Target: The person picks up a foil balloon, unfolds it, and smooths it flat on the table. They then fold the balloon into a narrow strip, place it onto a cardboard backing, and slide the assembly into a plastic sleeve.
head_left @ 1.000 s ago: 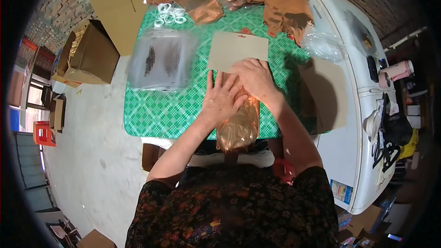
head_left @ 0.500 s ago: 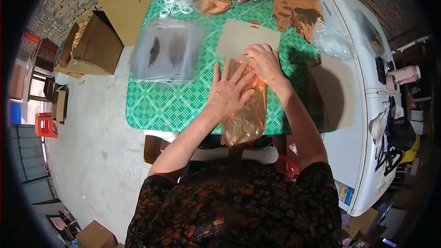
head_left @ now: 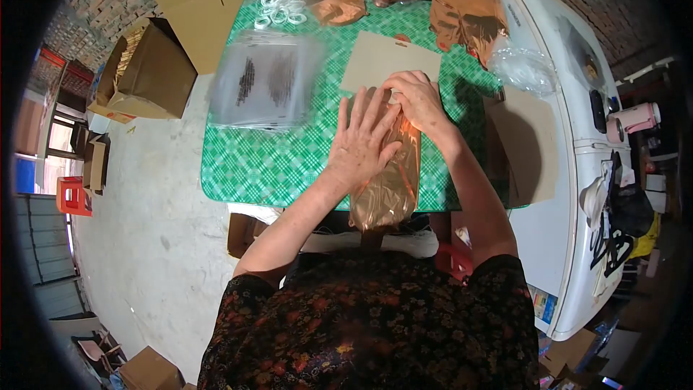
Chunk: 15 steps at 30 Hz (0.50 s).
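A shiny copper-coloured film piece [head_left: 386, 191] lies lengthwise on the green checked tablecloth [head_left: 253, 166], its near end hanging over the front edge. My left hand [head_left: 361, 141] lies flat with fingers spread across the film's left side. Bent over the film's far end is my right hand [head_left: 420, 105], its fingers curled together; what they pinch is hidden. Just beyond both hands rests a beige card [head_left: 386, 58] with a small slot near its top edge.
A stack of clear plastic sleeves [head_left: 263, 87] sits on the left, with white rings [head_left: 278, 11] behind it. More copper film [head_left: 462, 7] and clear plastic [head_left: 523, 68] lie at the back. A white refrigerator [head_left: 570, 173] stands to the right, a cardboard box [head_left: 155, 76] at far left.
My left hand's fingers have shifted slightly up over the film. My right hand stays in nearly the same place. The whole view has moved a little.
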{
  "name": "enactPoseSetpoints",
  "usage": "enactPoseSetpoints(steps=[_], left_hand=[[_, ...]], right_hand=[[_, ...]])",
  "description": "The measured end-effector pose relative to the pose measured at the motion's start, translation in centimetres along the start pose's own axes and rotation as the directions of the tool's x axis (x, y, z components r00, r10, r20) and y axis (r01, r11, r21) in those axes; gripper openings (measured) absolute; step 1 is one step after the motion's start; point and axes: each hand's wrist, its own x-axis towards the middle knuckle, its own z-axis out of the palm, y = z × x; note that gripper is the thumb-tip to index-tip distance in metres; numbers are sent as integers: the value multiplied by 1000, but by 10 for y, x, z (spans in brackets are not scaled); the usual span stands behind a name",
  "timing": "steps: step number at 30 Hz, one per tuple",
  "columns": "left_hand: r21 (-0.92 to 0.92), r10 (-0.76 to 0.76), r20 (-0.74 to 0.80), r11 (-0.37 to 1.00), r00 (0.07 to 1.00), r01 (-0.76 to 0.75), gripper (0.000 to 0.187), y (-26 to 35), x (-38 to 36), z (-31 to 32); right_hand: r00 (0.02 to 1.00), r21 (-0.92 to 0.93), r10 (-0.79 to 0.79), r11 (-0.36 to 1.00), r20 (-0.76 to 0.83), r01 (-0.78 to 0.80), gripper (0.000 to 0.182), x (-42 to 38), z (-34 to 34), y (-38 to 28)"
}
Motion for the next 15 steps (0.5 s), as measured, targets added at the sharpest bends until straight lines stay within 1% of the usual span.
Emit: enactPoseSetpoints(steps=[2,5,8,11,15], left_hand=[[3,3,-11,1000,1000,-3,75,1,0,-2],[-5,1,-6,1000,1000,-1,75,1,0,-3],[-30,1,-27,1000,1000,-2,76,1,0,-2],[-31,2,-17,1000,1000,-3,76,0,0,0],[-32,4,-8,999,1000,-4,76,-2,-1,4]], right_hand=[[1000,3,-18,1000,-5,18,27,-1,0,1],[996,-30,-94,995,-7,93,28,-3,1,8],[988,-15,-142,990,64,143,35,-6,-9,4],[993,0,-90,996,81,90,27,-9,-15,-8],[992,-18,-122,992,39,123,26,-16,-7,-7]])
